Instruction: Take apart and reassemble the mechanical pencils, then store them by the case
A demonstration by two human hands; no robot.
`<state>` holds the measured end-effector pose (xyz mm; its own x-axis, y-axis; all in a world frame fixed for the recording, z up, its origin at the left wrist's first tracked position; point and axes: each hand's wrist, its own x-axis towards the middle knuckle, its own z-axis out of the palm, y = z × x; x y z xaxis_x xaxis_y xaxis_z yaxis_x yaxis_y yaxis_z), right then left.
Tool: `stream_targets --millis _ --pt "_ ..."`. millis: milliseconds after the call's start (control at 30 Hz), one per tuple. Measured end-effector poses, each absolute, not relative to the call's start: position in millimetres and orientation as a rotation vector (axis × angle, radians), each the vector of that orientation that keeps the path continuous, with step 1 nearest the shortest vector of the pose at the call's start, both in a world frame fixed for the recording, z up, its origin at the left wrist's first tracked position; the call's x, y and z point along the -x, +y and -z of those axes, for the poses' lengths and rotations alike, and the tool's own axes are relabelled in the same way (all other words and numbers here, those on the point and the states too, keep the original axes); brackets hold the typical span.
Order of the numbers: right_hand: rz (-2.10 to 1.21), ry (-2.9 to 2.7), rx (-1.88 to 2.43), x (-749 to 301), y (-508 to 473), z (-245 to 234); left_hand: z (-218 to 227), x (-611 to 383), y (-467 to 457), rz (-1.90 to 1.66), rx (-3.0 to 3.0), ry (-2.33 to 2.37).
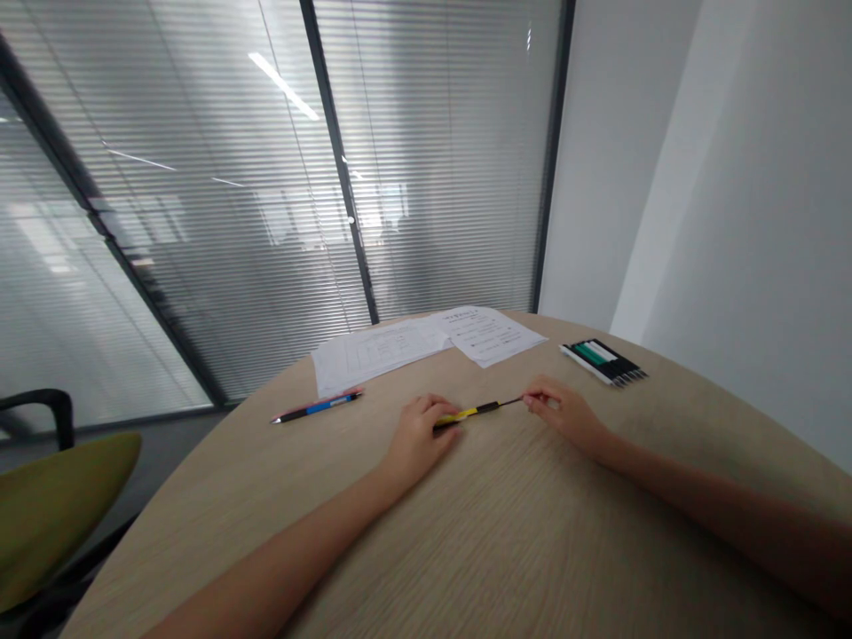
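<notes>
Left grip (419, 435) conceals one end of yellow pen (468, 414); left edge crops chair (63, 497); print on papers (379, 350) is illegible.

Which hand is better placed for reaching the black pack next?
Probably the right hand: it is nearer the pack, though it seems to pinch a thin dark rod. The left hand is farther, holding the yellow stick.

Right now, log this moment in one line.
left hand: holding yellow pen; right hand: pinching thin dark rod at pen's end; blue pen: left of hands; papers: beyond hands
</notes>
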<state>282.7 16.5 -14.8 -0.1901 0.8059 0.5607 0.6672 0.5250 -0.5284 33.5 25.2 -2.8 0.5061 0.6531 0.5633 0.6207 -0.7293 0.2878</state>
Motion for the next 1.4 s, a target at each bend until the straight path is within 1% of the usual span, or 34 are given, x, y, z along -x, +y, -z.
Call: stream_targets --millis 200,400,600,700,800,1000,1100,1200,1400 --pt "-0.121 -2.014 1.119 -279 11 9 2 -36 20 -0.977 -2.86 0.974" --pt "-0.127 -2.012 1.115 -279 13 12 0 -37 17 -0.93 -2.88 0.97" --pt "-0.228 -1.831 1.283 -284 19 15 0 -37 19 -0.998 -2.779 1.059" --pt "-0.212 -1.728 1.388 -285 21 15 0 -37 20 -1.048 -2.707 1.115" --pt "-0.063 -1.739 1.444 -283 18 15 0 -36 21 -1.105 -2.639 1.146" --pt "0.552 -2.071 1.382 -271 2 12 0 -36 23 -1.129 -2.572 1.173" --pt "0.76 -2.159 1.416 -269 -2 11 0 -36 22 -1.14 -2.577 1.166" --pt "0.844 -2.197 1.452 -268 -2 10 0 -36 22 -1.135 -2.581 1.164" --pt "0.878 -2.226 1.518 -267 -3 9 0 -36 22 -1.098 -2.589 1.193"
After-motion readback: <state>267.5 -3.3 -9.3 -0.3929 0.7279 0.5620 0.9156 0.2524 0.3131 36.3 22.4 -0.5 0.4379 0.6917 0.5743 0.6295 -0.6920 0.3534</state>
